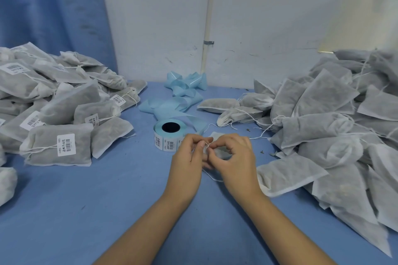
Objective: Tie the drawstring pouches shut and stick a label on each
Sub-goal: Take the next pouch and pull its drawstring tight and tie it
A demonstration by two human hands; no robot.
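My left hand [189,154] and right hand [235,158] both pinch the drawstring [207,145], pouch [217,136] right beneath them, mid-table; label roll [169,136] sits just beyond my left hand, the nearer one.

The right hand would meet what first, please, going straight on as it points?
Probably the left hand, whose fingers it nearly touches over the thin white drawstring; beyond, the pale blue label roll.

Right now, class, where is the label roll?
In the head view the label roll sits on the table, slightly left of centre, just beyond the left hand, with blue backing strip behind it and labelled pouches to its left.
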